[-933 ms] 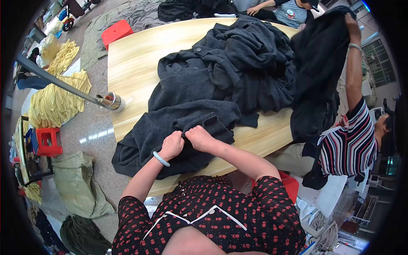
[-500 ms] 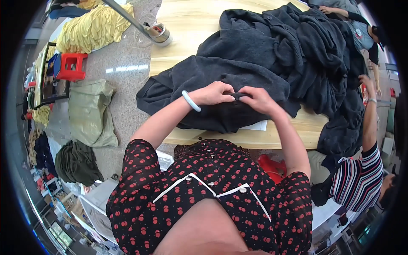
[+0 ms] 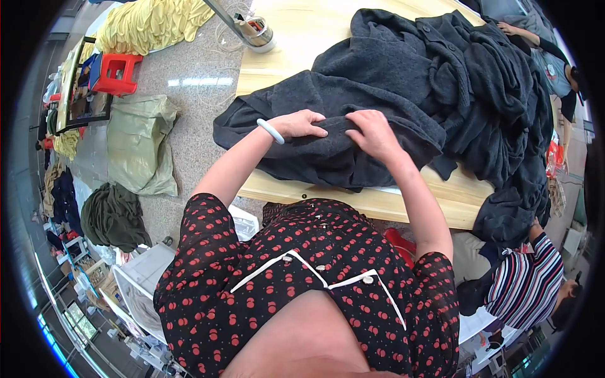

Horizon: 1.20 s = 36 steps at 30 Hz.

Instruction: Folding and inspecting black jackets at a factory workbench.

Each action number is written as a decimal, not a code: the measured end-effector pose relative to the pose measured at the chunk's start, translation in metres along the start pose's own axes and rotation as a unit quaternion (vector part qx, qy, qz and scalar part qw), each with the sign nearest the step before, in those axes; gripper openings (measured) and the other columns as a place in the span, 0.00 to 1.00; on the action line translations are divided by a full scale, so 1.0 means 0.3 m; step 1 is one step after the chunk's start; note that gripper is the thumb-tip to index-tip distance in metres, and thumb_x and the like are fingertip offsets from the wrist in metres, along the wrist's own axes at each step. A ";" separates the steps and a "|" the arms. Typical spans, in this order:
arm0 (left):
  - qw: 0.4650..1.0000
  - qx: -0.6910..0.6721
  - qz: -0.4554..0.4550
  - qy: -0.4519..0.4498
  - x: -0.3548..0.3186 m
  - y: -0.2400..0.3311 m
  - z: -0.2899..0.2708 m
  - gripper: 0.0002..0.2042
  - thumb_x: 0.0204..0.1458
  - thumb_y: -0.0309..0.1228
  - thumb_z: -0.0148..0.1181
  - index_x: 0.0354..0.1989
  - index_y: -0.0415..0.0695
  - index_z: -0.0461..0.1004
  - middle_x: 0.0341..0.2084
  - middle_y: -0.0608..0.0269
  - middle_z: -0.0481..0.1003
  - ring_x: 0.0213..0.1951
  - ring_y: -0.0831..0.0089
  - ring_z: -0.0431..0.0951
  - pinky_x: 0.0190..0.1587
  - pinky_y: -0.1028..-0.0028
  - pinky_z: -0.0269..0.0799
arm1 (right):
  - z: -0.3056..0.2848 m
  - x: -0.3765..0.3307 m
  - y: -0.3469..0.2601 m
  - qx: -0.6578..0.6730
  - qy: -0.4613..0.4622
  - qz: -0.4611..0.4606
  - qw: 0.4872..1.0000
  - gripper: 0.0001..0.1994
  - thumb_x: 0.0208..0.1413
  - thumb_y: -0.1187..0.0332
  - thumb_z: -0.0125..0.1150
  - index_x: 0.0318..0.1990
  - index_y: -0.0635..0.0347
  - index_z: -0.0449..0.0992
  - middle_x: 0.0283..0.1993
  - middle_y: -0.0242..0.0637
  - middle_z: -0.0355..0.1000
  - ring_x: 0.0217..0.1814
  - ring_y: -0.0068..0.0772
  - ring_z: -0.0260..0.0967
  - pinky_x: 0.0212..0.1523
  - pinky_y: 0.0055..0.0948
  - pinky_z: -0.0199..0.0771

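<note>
Nearest my camera is the wearer's black blouse with red dots and white-edged collar (image 3: pixel 353 258). Beyond it I have the left hand (image 3: pixel 299 125), a pale blue bangle (image 3: pixel 270 131) on its wrist, and the right hand (image 3: pixel 376 135), just apart above a charcoal-grey knitted garment (image 3: pixel 315 160). Each hand's thumb and fingers stand narrowly apart at a dark fold; I cannot tell whether either pinches it. The garment lies rumpled along the near edge of a pale wood-grain table (image 3: pixel 441 195), where a tiny dark round piece (image 3: pixel 304 196) also sits. Farther right, I see more charcoal garments heaped (image 3: pixel 498 75), with a co-worker in a striped shirt (image 3: pixel 526 283) close by.

To the left, a greenish plastic sack (image 3: pixel 142 148) lies on the floor, and a red plastic stool (image 3: pixel 120 72) stands past it. At the table's left edge I see a cylindrical container of tools (image 3: pixel 259 39); beyond lies a mound of yellow cloth (image 3: pixel 154 25).
</note>
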State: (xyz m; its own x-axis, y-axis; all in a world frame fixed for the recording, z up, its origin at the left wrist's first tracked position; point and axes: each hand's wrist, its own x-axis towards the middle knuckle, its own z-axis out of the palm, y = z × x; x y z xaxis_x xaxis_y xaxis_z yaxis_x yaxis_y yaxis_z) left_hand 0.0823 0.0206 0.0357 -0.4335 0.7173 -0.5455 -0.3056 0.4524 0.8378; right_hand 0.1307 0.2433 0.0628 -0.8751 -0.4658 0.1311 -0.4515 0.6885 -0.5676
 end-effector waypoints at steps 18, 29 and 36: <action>0.942 0.293 0.094 0.134 0.148 0.054 0.064 0.19 0.37 0.43 0.60 0.25 0.36 0.73 0.25 0.43 0.72 0.32 0.51 0.72 0.36 0.63 0.67 | 0.079 -0.094 -0.069 -0.105 0.017 0.007 0.994 0.06 0.42 0.74 0.53 0.30 0.60 0.69 0.24 0.38 0.62 0.32 0.38 0.61 0.39 0.33 0.60; 0.992 0.034 0.028 0.116 0.123 0.082 0.121 0.12 0.45 0.34 0.53 0.23 0.35 0.71 0.16 0.61 0.70 0.22 0.78 0.64 0.28 0.73 0.62 | 0.068 -0.071 -0.087 -0.060 0.064 0.086 0.992 0.04 0.41 0.76 0.51 0.28 0.61 0.66 0.27 0.41 0.64 0.34 0.40 0.61 0.41 0.35 0.59; 0.972 0.203 0.039 0.112 0.120 0.087 0.114 0.13 0.43 0.35 0.50 0.25 0.34 0.72 0.27 0.42 0.72 0.35 0.50 0.72 0.38 0.63 0.66 | 0.081 -0.090 -0.069 -0.142 0.068 0.086 0.984 0.03 0.42 0.72 0.53 0.25 0.59 0.66 0.26 0.40 0.64 0.33 0.39 0.62 0.38 0.34 0.59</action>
State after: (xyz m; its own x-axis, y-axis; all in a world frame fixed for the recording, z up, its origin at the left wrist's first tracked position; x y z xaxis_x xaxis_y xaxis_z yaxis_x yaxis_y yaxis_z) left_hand 0.0877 0.0764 0.0386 -0.6302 0.6449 -0.4323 0.0756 0.6051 0.7925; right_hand 0.1677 0.2281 0.0512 -0.9493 -0.2637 0.1710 -0.3083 0.8873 -0.3429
